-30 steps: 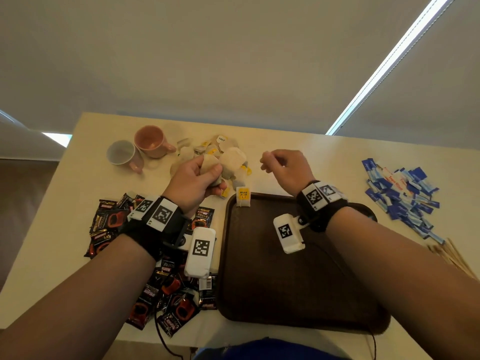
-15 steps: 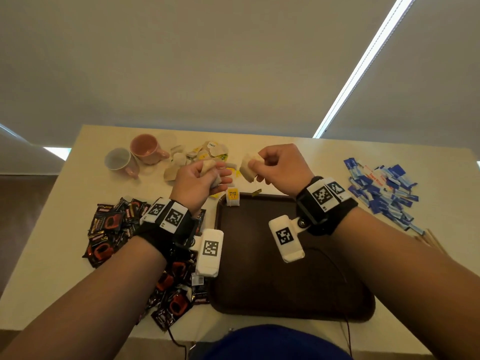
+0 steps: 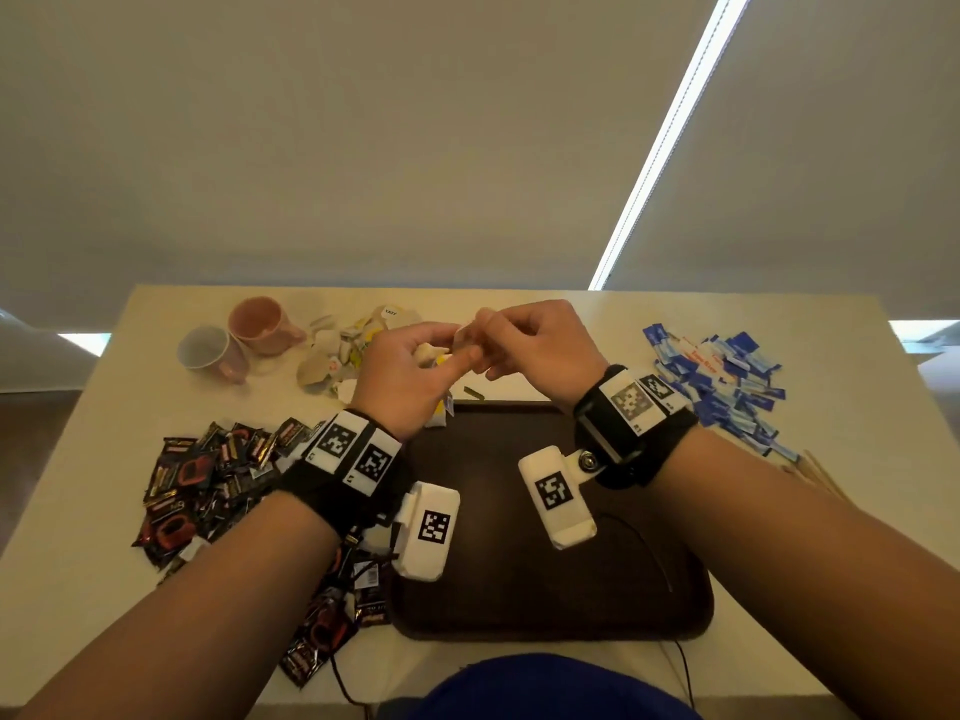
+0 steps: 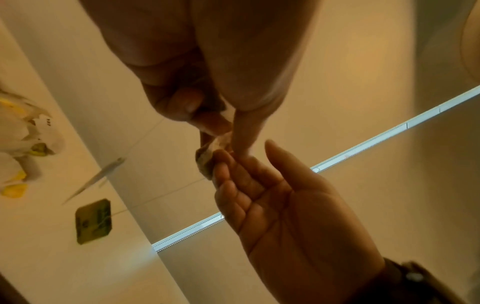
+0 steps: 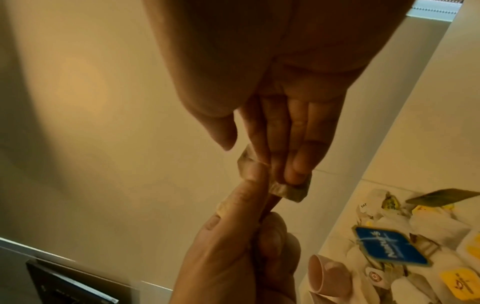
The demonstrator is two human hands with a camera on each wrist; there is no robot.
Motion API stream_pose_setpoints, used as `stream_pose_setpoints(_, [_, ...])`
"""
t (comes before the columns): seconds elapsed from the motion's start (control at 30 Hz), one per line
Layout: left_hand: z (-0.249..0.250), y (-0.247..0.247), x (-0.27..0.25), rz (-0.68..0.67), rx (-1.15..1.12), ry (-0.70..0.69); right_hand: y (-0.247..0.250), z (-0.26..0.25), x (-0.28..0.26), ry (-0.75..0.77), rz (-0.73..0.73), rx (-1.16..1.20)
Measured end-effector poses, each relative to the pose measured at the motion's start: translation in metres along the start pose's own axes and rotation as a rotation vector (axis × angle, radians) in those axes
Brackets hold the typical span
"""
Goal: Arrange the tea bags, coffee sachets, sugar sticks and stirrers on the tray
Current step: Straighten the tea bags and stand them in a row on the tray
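A pale roller blind with a bright slit of daylight hangs behind a cream counter [image 3: 597, 324]. A dark brown tray [image 3: 519, 589] lies at the near edge, its visible floor bare apart from the wrist cameras and a thin cable above it.

Both hands meet in the air above the tray's far edge. The left hand [image 3: 410, 376] pinches a small tea bag [image 5: 288, 190] between thumb and forefinger, with more pale bags bunched in its curled fingers. The right hand [image 3: 535, 350] touches the same bag: its grip is narrow, fingers nearly straight and laid against the bag with the thumb close beside.

The remaining heap of tea bags [image 3: 345, 350] lies on the counter beyond the left hand, with yellow tags and one white tab reading "YAT" [image 5: 363, 205]. A blue tag [image 5: 389, 247] with white lettering, too blurred to read, dangles in the right wrist view. A greenish tag [image 4: 93, 221] hangs on a thread in the left wrist view.

Black and red coffee sachets [image 3: 208, 480] spread to the left of the tray; their print is not legible. Blue and white sugar sticks [image 3: 711, 376], some with red lettering, lie heaped to the right, and wooden stirrers [image 3: 818, 475] lie nearer, at the right edge. Two pink cups [image 3: 234, 340] lie on their sides at the far left.
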State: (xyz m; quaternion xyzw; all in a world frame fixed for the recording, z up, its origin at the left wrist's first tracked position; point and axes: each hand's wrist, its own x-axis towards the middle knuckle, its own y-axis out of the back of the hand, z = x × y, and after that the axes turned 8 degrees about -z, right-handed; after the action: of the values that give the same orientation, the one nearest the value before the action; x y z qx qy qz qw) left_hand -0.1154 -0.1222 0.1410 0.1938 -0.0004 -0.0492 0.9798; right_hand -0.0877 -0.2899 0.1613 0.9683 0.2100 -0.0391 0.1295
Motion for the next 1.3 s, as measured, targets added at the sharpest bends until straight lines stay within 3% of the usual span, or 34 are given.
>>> stream_pose_setpoints(0.07, [0.002, -0.001, 0.004, 0.062, -0.054, 0.062, 0.004, 0.001, -0.003, 0.016, 0.014, 0.062])
stream_pose_setpoints(0.17, [0.008, 0.001, 0.008, 0.069, -0.167, 0.158, 0.014, 0.012, -0.003, 0.045, 0.162, -0.131])
stream_pose_setpoints(0.33, [0.017, 0.007, 0.015, 0.016, -0.25, 0.173, 0.012, 0.028, -0.004, -0.009, -0.123, -0.211])
stream_pose_setpoints(0.5, [0.02, 0.01, 0.016, -0.001, -0.194, 0.171, 0.007, 0.036, -0.006, 0.008, -0.097, -0.081])
stream_pose_setpoints(0.83, [0.021, 0.005, 0.023, 0.026, -0.322, 0.23, -0.005, 0.056, -0.023, -0.029, -0.318, -0.082])
stream_pose_setpoints(1.13, [0.024, 0.003, 0.028, -0.004, -0.37, 0.265, -0.019, 0.06, -0.035, -0.212, -0.472, 0.135])
stream_pose_setpoints(1.3, [0.022, 0.002, 0.032, 0.012, -0.385, 0.275, -0.023, 0.057, -0.036, -0.282, -0.481, 0.148])
